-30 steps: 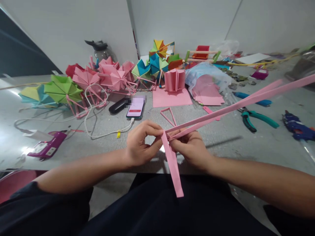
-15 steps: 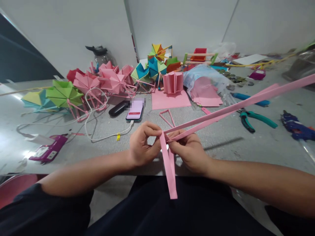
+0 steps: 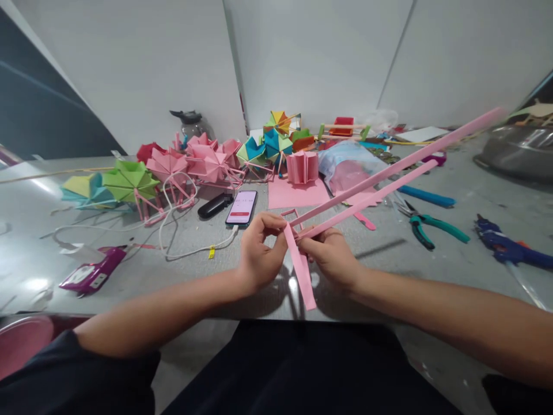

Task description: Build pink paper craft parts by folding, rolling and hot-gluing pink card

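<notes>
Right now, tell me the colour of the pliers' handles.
Teal green, seen in the head view: the pliers lie on the table, right of both hands.

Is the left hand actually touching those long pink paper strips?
Touching. The head view shows the left hand pinching the pink paper strips between thumb and fingers where they cross, against the right hand.

Left hand (image 3: pixel 259 256) and right hand (image 3: pixel 329 258) close together, fingers pinched, forearms converging
</notes>
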Motion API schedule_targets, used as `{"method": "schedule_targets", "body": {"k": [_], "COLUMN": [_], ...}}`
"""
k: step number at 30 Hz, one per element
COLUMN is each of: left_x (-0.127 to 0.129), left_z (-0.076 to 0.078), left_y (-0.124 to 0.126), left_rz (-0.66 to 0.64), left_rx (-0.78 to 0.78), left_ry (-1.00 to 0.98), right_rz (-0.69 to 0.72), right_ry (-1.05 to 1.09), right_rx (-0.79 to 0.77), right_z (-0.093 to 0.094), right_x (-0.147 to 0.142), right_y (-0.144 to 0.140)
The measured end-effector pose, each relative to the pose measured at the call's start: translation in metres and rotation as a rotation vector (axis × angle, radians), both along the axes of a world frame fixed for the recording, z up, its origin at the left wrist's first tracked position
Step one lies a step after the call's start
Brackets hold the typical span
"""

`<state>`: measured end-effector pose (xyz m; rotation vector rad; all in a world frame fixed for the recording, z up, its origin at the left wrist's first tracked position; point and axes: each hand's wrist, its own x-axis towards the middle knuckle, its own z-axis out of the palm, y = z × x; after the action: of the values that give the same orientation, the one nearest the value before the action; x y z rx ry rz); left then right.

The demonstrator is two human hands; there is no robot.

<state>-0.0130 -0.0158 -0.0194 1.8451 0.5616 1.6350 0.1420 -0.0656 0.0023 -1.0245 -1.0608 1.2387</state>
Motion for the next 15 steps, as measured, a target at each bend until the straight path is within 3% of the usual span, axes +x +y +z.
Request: {"method": "schedule_targets", "body": {"k": [15], "left_x": [0.008], "left_z": [-0.023], "left_y": [0.014], "left_rz": [0.008], "left_rx": [-0.033], "left_ry": [-0.059], "right_rz": [-0.054], "right_ry": [0.022], "right_rx": [-0.028], "right_z": [-0.018], "right_x": [-0.004], "right_y": [0.01]}}
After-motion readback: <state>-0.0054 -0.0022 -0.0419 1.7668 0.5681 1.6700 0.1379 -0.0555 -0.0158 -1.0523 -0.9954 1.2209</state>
